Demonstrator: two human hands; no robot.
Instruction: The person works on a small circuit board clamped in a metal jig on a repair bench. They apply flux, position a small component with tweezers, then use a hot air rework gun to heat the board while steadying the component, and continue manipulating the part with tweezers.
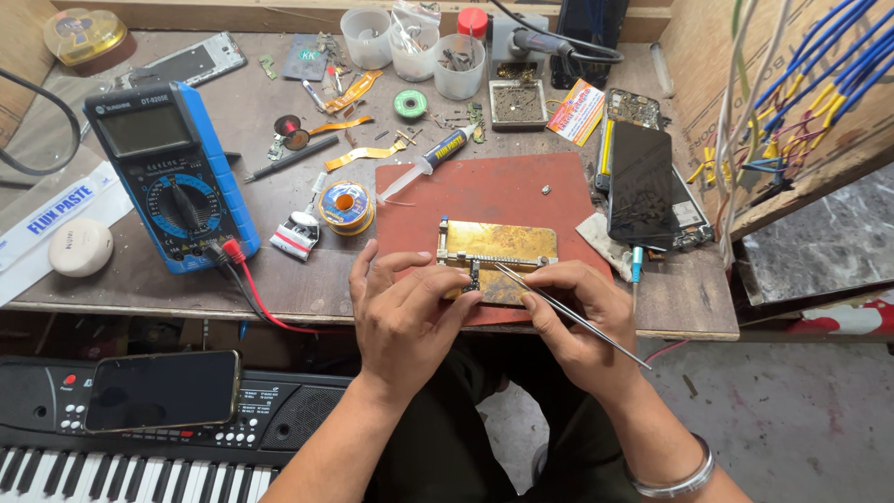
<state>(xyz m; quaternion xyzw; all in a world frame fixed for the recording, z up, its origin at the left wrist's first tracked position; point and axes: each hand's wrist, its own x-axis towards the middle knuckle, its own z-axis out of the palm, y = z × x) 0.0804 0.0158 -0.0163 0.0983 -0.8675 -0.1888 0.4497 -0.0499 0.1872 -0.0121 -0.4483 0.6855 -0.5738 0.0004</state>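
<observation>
At the front edge of the wooden workbench, I see both hands working over a brass-coloured board holder that lies on a red mat. My view shows the left hand curled, its thumb and forefinger pressed together on a small dark component at the holder's near edge. The right hand pinches a pair of metal tweezers; the tips point toward the component, and the long end trails back over the wrist. I cannot tell whether the tips touch the component.

Left of the mat stand a blue multimeter with red and black leads, a solder spool and a syringe. Right of the mat, a dark phone lies face up on other boards. Clear plastic cups stand at the back of the bench. Below the bench on the left, a second phone rests on an electronic keyboard. A metal bracelet circles the right wrist.
</observation>
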